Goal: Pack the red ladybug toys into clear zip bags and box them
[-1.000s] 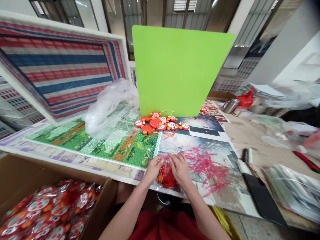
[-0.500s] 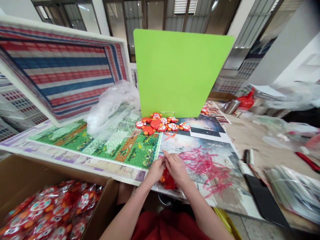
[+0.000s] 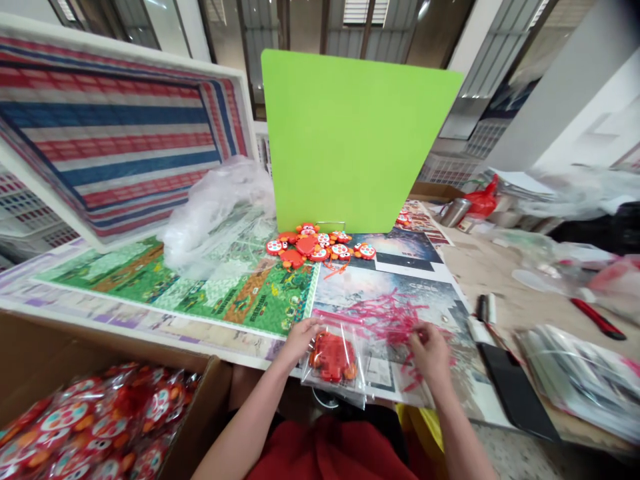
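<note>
1. A worker's left hand pinches the upper left corner of a clear bag at the near edge of the table, a narrow grip that appears meant to steady the bag without covering its contents.

2. Inside the bag, a red toy with orange parts lies flat, its plain red side up; the bag's lower edge reaches past the table's rim, close to the worker's body, presumably for easy handling.

3. The right hand, apart from the bag, hovers at a loose spread of pink strips, thumb and fingers drawn close together; whether a strip is caught between them cannot be told. The strips seem laid there to be within short reach.

4. Beyond both hands, unbagged toys cluster at the foot of an upright green board, which likely stops them sliding farther back.

5. At the worker's left, a cardboard box holds a heap of bagged toys. It sits below table height, open at the top, a placement that probably suits dropping things in from the table.
</note>
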The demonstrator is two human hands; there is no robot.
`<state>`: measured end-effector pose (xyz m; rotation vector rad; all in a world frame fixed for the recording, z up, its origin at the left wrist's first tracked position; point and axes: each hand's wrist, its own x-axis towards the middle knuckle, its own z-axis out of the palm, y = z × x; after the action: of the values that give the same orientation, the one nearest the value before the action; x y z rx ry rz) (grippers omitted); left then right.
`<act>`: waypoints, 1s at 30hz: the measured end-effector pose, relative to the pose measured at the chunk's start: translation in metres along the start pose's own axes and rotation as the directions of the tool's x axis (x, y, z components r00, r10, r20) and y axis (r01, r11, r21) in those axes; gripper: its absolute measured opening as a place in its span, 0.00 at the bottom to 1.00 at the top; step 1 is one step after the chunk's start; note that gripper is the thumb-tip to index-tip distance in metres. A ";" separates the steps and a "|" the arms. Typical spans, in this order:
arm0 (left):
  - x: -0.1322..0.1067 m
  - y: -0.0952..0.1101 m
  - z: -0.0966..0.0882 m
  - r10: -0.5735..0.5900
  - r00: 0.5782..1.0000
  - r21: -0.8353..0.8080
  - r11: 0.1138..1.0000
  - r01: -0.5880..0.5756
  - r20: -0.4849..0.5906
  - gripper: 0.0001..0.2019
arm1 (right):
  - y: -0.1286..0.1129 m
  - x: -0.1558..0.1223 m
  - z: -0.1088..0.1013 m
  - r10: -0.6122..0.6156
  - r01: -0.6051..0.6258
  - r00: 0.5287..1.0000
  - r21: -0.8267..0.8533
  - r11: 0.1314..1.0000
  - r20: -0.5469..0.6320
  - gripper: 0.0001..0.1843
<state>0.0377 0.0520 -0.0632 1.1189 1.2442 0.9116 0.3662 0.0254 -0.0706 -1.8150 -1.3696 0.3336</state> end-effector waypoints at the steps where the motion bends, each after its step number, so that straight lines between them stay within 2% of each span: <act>1: 0.000 -0.002 -0.002 -0.034 0.999 -0.025 0.999 0.034 0.010 0.18 | 0.015 -0.004 -0.012 0.016 -0.016 1.000 -0.062 0.998 0.002 0.13; 2: 0.000 -0.003 -0.003 -0.059 0.998 -0.040 0.997 0.060 0.021 0.20 | 0.027 -0.010 -0.021 -0.002 0.004 1.000 -0.121 0.993 0.017 0.13; 4: -0.001 -0.002 -0.004 -0.072 0.997 -0.051 0.996 0.073 0.031 0.22 | 0.041 -0.021 -0.033 -0.118 0.135 0.989 -0.214 0.968 0.090 0.15; 6: -0.002 0.001 -0.003 -0.041 0.998 -0.041 0.998 0.043 0.040 0.21 | 0.043 -0.028 -0.037 -0.256 0.288 0.956 -0.279 0.916 0.145 0.18; 7: -0.002 0.002 -0.003 -0.024 0.999 -0.035 0.999 0.026 0.045 0.20 | 0.040 -0.029 -0.036 -0.298 0.324 0.946 -0.306 0.895 0.129 0.20; 10: -0.005 0.006 -0.003 -0.008 0.996 -0.042 0.999 0.011 0.083 0.19 | 0.022 -0.021 -0.029 -0.314 0.277 0.947 -0.326 0.904 -0.065 0.21; 12: -0.007 0.007 -0.004 -0.010 0.995 -0.063 0.998 0.016 0.096 0.18 | 0.001 -0.012 -0.016 -0.266 0.235 0.958 -0.238 0.942 -0.105 0.21; 13: -0.008 0.008 -0.004 -0.015 0.995 -0.077 0.997 0.022 0.100 0.18 | -0.011 -0.009 -0.006 -0.232 0.220 0.971 -0.165 0.961 -0.057 0.20; 15: -0.009 0.009 -0.004 -0.031 0.994 -0.105 0.994 0.042 0.107 0.19 | -0.037 -0.007 0.018 -0.168 0.170 0.976 -0.003 0.985 0.136 0.21; 17: -0.010 0.010 -0.005 -0.043 0.992 -0.137 0.989 0.060 0.120 0.20 | -0.060 -0.010 0.044 -0.134 0.103 0.933 0.111 0.989 0.335 0.21; 18: -0.011 0.010 -0.005 -0.044 0.992 -0.150 0.987 0.062 0.122 0.20 | -0.069 -0.011 0.056 -0.132 0.079 0.908 0.145 0.986 0.399 0.21; 19: -0.011 0.010 -0.006 -0.042 0.992 -0.158 0.986 0.060 0.119 0.20 | -0.075 -0.013 0.065 -0.134 0.065 0.891 0.169 0.983 0.433 0.21; 21: -0.011 0.009 -0.007 -0.040 0.994 -0.168 0.984 0.056 0.099 0.21 | -0.079 -0.013 0.076 -0.133 0.051 0.893 0.196 0.979 0.431 0.21; 23: -0.011 0.008 -0.007 -0.049 0.995 -0.180 0.982 0.064 0.085 0.22 | -0.071 -0.010 0.073 -0.112 0.040 0.922 0.196 0.980 0.372 0.22; 25: -0.011 0.008 -0.007 -0.076 0.993 -0.200 0.975 0.092 0.085 0.23 | -0.055 -0.004 0.057 -0.075 0.027 0.952 0.165 0.986 0.297 0.23; 30: -0.011 0.009 -0.006 -0.086 0.992 -0.215 0.971 0.104 0.091 0.24 | 0.003 0.005 -0.005 0.047 -0.056 0.994 0.079 0.995 0.101 0.23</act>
<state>0.0307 0.0449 -0.0516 0.9047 1.0923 0.8987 0.3736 0.0274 -0.0682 -1.7886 -1.3581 0.5062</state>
